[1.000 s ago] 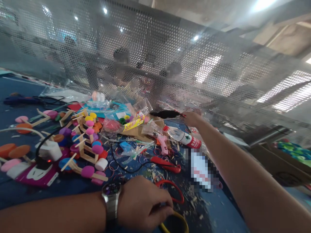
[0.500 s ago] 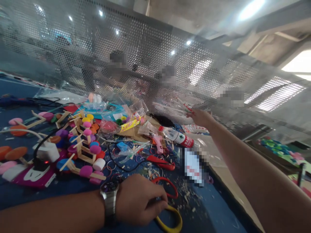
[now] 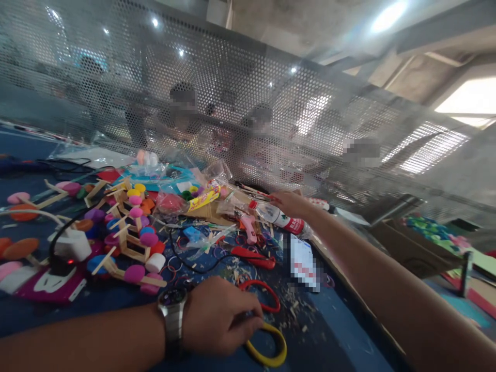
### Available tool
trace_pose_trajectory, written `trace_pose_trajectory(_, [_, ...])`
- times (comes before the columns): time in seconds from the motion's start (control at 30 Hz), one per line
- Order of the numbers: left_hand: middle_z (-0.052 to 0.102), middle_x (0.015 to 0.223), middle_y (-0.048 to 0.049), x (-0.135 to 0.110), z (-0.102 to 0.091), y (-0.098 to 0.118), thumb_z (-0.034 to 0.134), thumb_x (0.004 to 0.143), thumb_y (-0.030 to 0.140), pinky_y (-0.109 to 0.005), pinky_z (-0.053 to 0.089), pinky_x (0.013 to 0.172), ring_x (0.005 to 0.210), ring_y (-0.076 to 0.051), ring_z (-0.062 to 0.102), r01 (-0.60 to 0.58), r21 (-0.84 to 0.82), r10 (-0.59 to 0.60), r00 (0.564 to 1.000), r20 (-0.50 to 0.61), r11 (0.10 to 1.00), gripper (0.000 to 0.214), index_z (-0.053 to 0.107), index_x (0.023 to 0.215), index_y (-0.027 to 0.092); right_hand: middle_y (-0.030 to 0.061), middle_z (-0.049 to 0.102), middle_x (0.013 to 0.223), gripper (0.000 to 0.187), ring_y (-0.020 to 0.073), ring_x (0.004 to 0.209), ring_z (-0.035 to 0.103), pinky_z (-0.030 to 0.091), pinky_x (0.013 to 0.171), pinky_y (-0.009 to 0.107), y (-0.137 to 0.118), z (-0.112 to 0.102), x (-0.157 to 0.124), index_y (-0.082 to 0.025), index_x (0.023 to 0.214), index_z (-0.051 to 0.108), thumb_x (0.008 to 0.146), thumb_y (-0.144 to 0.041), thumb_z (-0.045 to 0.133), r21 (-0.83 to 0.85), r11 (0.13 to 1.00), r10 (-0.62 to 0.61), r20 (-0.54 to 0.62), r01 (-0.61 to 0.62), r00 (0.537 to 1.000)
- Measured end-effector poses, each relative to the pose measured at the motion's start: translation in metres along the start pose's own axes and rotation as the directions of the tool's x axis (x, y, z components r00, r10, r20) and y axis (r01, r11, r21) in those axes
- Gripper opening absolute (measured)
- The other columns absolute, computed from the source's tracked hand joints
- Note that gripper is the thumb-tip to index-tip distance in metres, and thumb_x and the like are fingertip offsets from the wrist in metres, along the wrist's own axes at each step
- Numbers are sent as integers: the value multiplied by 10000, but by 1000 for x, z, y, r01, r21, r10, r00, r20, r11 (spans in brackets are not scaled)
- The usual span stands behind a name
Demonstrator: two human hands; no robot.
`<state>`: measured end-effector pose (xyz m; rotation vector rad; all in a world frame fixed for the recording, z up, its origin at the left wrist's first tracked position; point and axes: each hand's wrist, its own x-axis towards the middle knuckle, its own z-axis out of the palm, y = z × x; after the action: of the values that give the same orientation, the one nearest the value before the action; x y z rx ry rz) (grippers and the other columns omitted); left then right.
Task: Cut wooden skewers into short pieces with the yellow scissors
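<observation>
My left hand (image 3: pixel 219 323), with a watch on the wrist, rests low on the blue table (image 3: pixel 337 330), its fingers curled onto a yellow ring (image 3: pixel 271 349). A red ring (image 3: pixel 263 294) lies just beyond it. My right arm stretches far over the table. My right hand (image 3: pixel 290 202) is closed on thin sticks with red tips (image 3: pixel 256 192), next to a lying plastic bottle with a red label (image 3: pixel 281 217).
Stick-and-bottle-cap models (image 3: pixel 132 232), plastic bags (image 3: pixel 201 188), red scissors (image 3: pixel 253 257), a pink tool (image 3: pixel 248 227), a white plug with a black cable (image 3: pixel 67 244) and wood shavings cover the table. A perforated metal screen (image 3: pixel 232 93) stands behind; people sit beyond it. A box (image 3: pixel 418 248) sits at right.
My right hand lifted the sticks toward the screen, then came back down beside the bottle. My left hand stayed on the yellow ring. The camera turned slightly right.
</observation>
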<state>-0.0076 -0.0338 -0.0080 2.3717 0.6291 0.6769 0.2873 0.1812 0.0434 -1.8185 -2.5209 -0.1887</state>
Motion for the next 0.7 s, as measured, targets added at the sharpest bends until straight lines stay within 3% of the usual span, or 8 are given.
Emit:
trace_pose_trajectory(0.1, [638,595,21,1,0,0,526,917,322,-227,331,524,534,-118,568,0,-11,0,1000,-2,1000,207,696,905,205,149,696,1266,362,396,1210,606,410,1034,580,5,3,-2,-211,1183,682,863,-377,655,123,992,-8,-62,16,998])
trace_pose_trajectory(0.2, [636,598,21,1,0,0,528,913,320,-225,325,521,529,-114,553,8,-20,-8,1000,2,1000,203,696,904,206,161,690,1266,446,383,1202,619,438,1040,559,7,-1,-3,-202,1203,668,840,-463,657,289,956,-3,-126,39,992])
trace_pose_trajectory(0.33, [650,616,17,1,0,0,527,911,320,-229,327,530,540,-116,559,8,-21,-8,1000,5,1000,204,696,907,206,139,666,1314,651,286,1149,670,546,918,478,-6,-14,-12,-235,1329,567,987,-617,165,539,836,-13,-171,105,985])
trace_pose_trajectory(0.37, [652,617,17,0,0,0,524,913,322,-230,326,529,538,-116,558,8,-19,-8,1000,6,1000,207,695,910,206,128,647,1348,755,267,1157,669,564,883,458,-12,-19,-17,-251,1362,532,970,-639,17,621,772,-29,-178,135,984])
trace_pose_trajectory(0.43, [659,624,17,0,1,0,519,917,323,-230,328,531,537,-114,559,7,-16,-7,1000,8,1000,211,695,915,207,137,614,1387,848,320,1198,636,545,897,524,-29,-29,-28,-272,1323,562,871,-808,84,933,315,-53,-167,175,985])
trace_pose_trajectory(0.5, [666,632,16,0,1,0,521,917,326,-229,331,533,541,-114,562,5,-13,-5,1000,7,1000,210,695,918,209,127,618,1380,828,350,1216,610,515,925,561,-48,-40,-40,-292,1253,611,796,-883,252,988,24,-77,-151,154,985])
trace_pose_trajectory(0.6, [670,633,15,0,0,0,525,916,328,-227,332,529,540,-114,564,13,-9,-13,1000,5,1000,208,696,920,210,113,625,1364,827,361,1242,576,493,937,565,-74,-53,-52,-303,1226,627,739,-912,350,983,-134,-105,-139,124,985])
trace_pose_trajectory(0.7, [684,651,11,0,1,0,517,924,336,-230,341,536,549,-117,579,10,-15,-10,1000,14,1000,221,698,916,210,103,609,1371,834,355,1239,565,513,873,534,-90,-61,-54,-329,1233,609,733,-927,314,979,-155,-165,-157,132,974])
